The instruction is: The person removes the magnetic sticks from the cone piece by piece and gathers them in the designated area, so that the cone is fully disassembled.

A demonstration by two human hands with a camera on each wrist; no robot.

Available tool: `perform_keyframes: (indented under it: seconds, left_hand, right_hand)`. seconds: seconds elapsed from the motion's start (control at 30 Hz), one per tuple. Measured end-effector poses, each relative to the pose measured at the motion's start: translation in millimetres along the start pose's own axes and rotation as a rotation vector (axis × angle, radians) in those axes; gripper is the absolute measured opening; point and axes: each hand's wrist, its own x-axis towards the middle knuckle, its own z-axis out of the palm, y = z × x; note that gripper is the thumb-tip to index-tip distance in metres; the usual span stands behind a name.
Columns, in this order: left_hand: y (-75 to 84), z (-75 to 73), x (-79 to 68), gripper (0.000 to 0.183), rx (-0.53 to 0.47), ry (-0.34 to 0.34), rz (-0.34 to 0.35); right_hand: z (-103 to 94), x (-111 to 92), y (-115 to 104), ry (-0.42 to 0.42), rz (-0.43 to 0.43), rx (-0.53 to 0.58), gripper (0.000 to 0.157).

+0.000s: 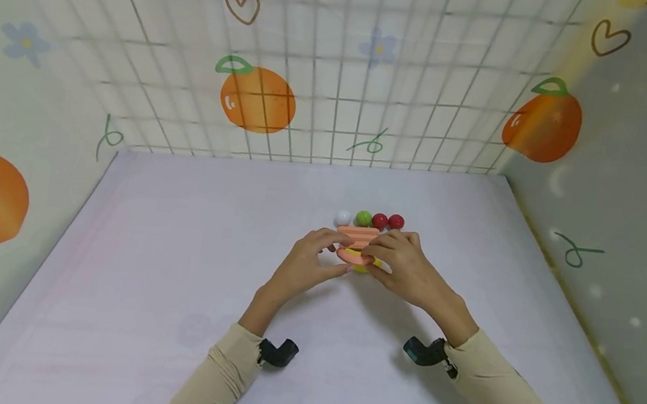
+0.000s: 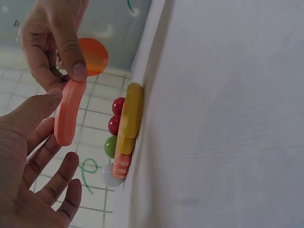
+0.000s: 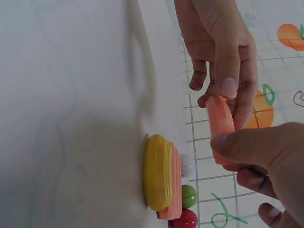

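A salmon-pink, curved block with ridges (image 1: 351,256) is held up between both hands; its exact kind I cannot tell. My right hand (image 1: 406,266) pinches it between thumb and fingers at one end. At its other end my left hand (image 1: 310,261) has thumb and fingers about it, the remaining fingers spread in the left wrist view. Beyond the hands, on the table, lie a yellow ridged block (image 3: 158,173) and pink ridged blocks (image 1: 358,234) next to it. In the head view the fingers partly cover the held block and the yellow one.
Behind the blocks a row of balls stands on the table (image 1: 181,279): a white ball (image 1: 342,218), a green ball (image 1: 363,218) and two red balls (image 1: 396,222). A grid-patterned wall sheet (image 1: 324,94) rises at the back edge, with more printed sheets at both sides.
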Motion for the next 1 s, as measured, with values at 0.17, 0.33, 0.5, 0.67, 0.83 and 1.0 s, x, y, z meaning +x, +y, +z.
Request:
perform_keyframes:
  seconds: [0.17,0.33,0.5,0.67,0.83,1.0]
  left_hand:
    - [3.2,7.5,2.5,0.045,-0.059,0.001,-0.032]
    - [6.7,15.3,6.4,0.043,-0.124,0.011,-0.051]
    - [5.4,21.4,6.8,0.046,-0.052,-0.005,-0.073]
    - [3.7,24.5,6.6,0.047,0.034,-0.019,-0.033]
    - [1.2,27.6,5.8,0.045,0.080,-0.025,-0.035]
    - [-2.4,31.6,5.1,0.044,0.096,-0.040,-0.047]
  right_hand:
    - [-2.6,-4.4,2.4,-0.012,0.017,-0.010,0.025]
    - [-5.0,-10.6,4.6,-0.002,0.029,0.006,0.025]
    - [-5.9,-16.5,6.7,-0.006,0.042,0.006,0.025]
    - [-3.2,-22.1,9.5,0.001,0.037,0.005,0.027]
    - [1.1,-24.3,11.8,0.001,0.006,0.010,0.028]
    - [6.2,-27.5,14.9,-0.027,0.014,-0.004,0.025]
